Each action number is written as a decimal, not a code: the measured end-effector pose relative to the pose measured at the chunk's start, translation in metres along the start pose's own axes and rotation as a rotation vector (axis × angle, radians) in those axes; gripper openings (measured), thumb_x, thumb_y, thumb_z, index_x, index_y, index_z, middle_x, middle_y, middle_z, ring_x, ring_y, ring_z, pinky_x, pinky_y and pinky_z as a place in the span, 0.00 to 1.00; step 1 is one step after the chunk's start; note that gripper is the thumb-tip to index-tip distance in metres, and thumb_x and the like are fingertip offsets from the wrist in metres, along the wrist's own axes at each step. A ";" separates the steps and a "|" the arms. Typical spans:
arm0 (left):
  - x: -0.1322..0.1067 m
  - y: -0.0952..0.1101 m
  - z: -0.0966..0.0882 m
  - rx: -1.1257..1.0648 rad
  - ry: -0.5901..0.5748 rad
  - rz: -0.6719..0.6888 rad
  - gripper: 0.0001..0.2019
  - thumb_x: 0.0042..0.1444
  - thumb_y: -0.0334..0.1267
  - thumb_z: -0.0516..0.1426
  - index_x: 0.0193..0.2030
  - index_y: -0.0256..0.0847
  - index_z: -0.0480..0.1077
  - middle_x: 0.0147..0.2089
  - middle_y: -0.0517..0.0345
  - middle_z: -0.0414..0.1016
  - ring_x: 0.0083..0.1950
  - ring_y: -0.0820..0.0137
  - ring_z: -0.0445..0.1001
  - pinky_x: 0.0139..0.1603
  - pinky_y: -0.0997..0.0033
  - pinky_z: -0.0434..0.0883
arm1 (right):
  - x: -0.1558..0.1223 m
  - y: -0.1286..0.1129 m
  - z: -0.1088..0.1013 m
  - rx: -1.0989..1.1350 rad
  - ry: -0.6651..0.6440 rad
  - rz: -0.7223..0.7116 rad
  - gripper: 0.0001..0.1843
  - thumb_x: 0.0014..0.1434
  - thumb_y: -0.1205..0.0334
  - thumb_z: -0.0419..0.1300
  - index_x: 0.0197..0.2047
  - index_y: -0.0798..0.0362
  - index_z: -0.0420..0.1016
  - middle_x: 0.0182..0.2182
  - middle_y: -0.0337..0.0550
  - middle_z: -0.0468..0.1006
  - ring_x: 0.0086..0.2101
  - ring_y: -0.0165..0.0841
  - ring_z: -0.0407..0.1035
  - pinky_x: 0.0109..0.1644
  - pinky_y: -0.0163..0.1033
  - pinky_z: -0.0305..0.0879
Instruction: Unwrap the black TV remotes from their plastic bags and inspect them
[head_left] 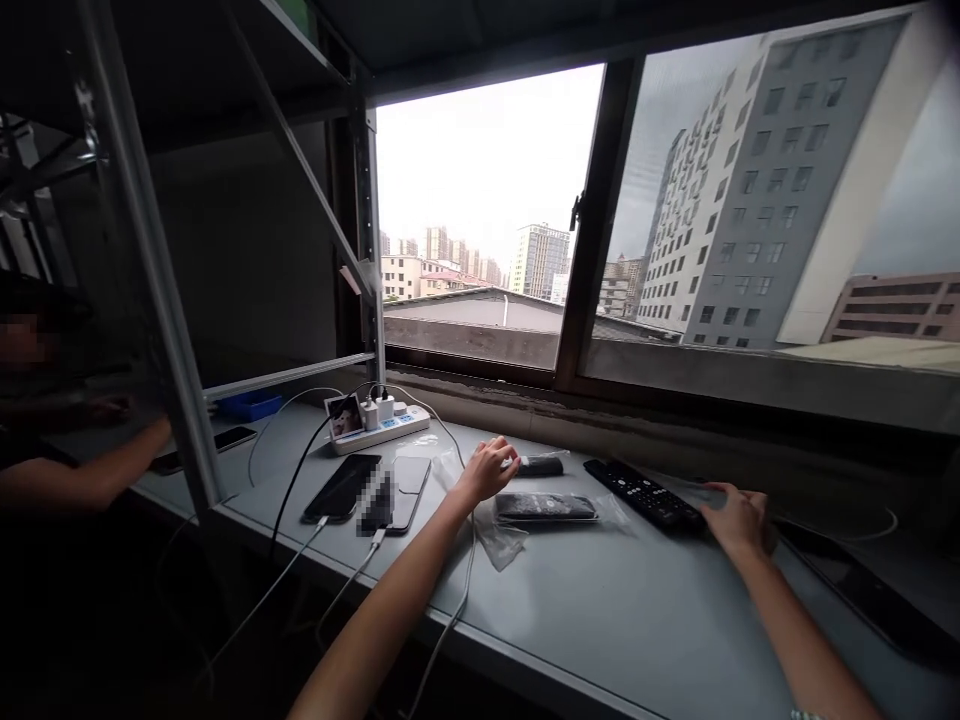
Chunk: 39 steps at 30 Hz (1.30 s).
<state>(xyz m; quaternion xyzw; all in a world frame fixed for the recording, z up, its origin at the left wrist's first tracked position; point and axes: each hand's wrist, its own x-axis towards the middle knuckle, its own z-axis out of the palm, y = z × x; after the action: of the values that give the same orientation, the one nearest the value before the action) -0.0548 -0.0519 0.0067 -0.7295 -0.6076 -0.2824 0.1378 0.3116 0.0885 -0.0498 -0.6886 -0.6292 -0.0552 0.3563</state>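
Black remotes (pixel 651 496) laid diagonally, near ends aimed right; left hand (pixel 491 468) loosely curled, right hand (pixel 739 518) half-closed; holds cannot be told.

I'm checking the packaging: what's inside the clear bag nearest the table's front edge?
A long dark item shows through the bag. Glare and creases blur finer details; its underside, facing the table, is hidden.

Window (pixel 487 170): 12 to 3 o'clock, dark frame (pixel 589 235), bright daylight
Tower (pixel 791 190): 2 o'clock, outside, grey
Rack (pixel 146 240): 10 o'clock, metal, diagonal brace (pixel 289 130)
Worktop (pixel 577 610): 5 o'clock, grey
Wall (pixel 247 250): 10 o'clock, deep shadow
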 end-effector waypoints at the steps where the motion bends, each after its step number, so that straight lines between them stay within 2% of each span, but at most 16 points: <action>1: 0.001 0.000 0.000 -0.001 -0.001 0.008 0.11 0.60 0.39 0.48 0.35 0.40 0.69 0.38 0.55 0.69 0.39 0.67 0.70 0.45 0.64 0.64 | -0.001 -0.002 0.001 -0.036 -0.022 0.007 0.14 0.51 0.63 0.59 0.43 0.52 0.74 0.43 0.53 0.62 0.44 0.46 0.62 0.42 0.46 0.62; 3: 0.003 0.000 -0.001 0.000 -0.005 0.022 0.10 0.60 0.38 0.48 0.34 0.40 0.69 0.37 0.55 0.69 0.39 0.67 0.69 0.44 0.63 0.64 | -0.003 -0.008 -0.001 -0.076 -0.049 0.041 0.13 0.50 0.65 0.61 0.41 0.50 0.76 0.46 0.52 0.61 0.47 0.48 0.59 0.45 0.48 0.59; 7: 0.007 0.001 -0.004 -0.005 -0.011 0.047 0.11 0.60 0.37 0.47 0.31 0.40 0.68 0.37 0.55 0.69 0.38 0.68 0.69 0.44 0.64 0.64 | -0.003 -0.020 -0.009 -0.120 -0.031 0.005 0.13 0.51 0.66 0.61 0.42 0.50 0.76 0.49 0.50 0.61 0.50 0.46 0.56 0.49 0.48 0.55; 12: 0.011 0.016 -0.011 -0.038 -0.095 0.134 0.12 0.60 0.41 0.48 0.31 0.41 0.68 0.37 0.55 0.69 0.37 0.68 0.69 0.45 0.63 0.64 | 0.000 -0.035 -0.015 -0.120 -0.032 -0.012 0.18 0.57 0.57 0.58 0.50 0.52 0.73 0.52 0.50 0.61 0.52 0.42 0.54 0.53 0.46 0.52; 15: 0.010 0.026 -0.013 -0.089 -0.208 0.175 0.13 0.58 0.49 0.49 0.35 0.42 0.68 0.39 0.55 0.69 0.39 0.67 0.69 0.46 0.63 0.64 | -0.001 -0.048 -0.018 -0.132 -0.135 -0.071 0.25 0.59 0.49 0.55 0.55 0.54 0.68 0.55 0.51 0.59 0.56 0.43 0.49 0.58 0.48 0.46; 19: 0.010 0.029 -0.010 -0.132 -0.350 0.153 0.20 0.49 0.56 0.55 0.41 0.43 0.68 0.43 0.54 0.68 0.43 0.63 0.68 0.46 0.63 0.65 | -0.005 -0.064 -0.021 -0.124 -0.385 -0.103 0.32 0.60 0.44 0.51 0.62 0.53 0.59 0.61 0.52 0.50 0.60 0.46 0.38 0.61 0.54 0.34; 21: 0.010 0.026 -0.007 -0.140 -0.399 0.135 0.24 0.46 0.58 0.57 0.42 0.42 0.67 0.42 0.54 0.68 0.42 0.63 0.68 0.46 0.63 0.66 | -0.008 -0.069 -0.022 -0.103 -0.499 -0.098 0.33 0.62 0.43 0.48 0.64 0.53 0.55 0.62 0.52 0.46 0.61 0.48 0.34 0.61 0.56 0.32; 24: 0.012 0.022 -0.004 -0.156 -0.419 0.123 0.25 0.44 0.59 0.57 0.41 0.41 0.68 0.41 0.54 0.68 0.41 0.63 0.68 0.44 0.63 0.66 | -0.010 -0.072 -0.021 -0.074 -0.592 -0.079 0.36 0.63 0.40 0.43 0.66 0.53 0.50 0.62 0.53 0.47 0.61 0.50 0.36 0.60 0.57 0.35; 28: 0.013 0.021 -0.003 -0.167 -0.416 0.100 0.23 0.46 0.59 0.56 0.38 0.40 0.68 0.40 0.54 0.68 0.40 0.64 0.68 0.42 0.66 0.67 | -0.010 -0.072 -0.020 -0.053 -0.664 -0.062 0.41 0.61 0.37 0.41 0.68 0.55 0.43 0.61 0.55 0.50 0.60 0.51 0.40 0.59 0.57 0.40; 35: 0.014 0.016 0.004 -0.153 -0.376 0.098 0.21 0.48 0.57 0.55 0.37 0.39 0.67 0.34 0.56 0.69 0.34 0.67 0.68 0.35 0.70 0.65 | -0.009 -0.072 -0.021 -0.039 -0.698 -0.092 0.40 0.62 0.38 0.41 0.68 0.56 0.42 0.61 0.55 0.50 0.60 0.51 0.40 0.59 0.56 0.40; 39: 0.013 0.019 0.005 -0.131 -0.350 0.099 0.20 0.50 0.56 0.54 0.35 0.39 0.66 0.32 0.57 0.69 0.33 0.67 0.68 0.34 0.70 0.64 | -0.010 -0.071 -0.022 -0.042 -0.691 -0.100 0.38 0.63 0.39 0.40 0.68 0.56 0.43 0.61 0.55 0.50 0.60 0.50 0.41 0.59 0.56 0.41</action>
<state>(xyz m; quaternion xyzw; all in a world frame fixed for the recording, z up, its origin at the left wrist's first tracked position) -0.0338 -0.0432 0.0126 -0.8037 -0.5662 -0.1830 -0.0039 0.2529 0.0645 -0.0092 -0.6420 -0.7444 0.1507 0.1046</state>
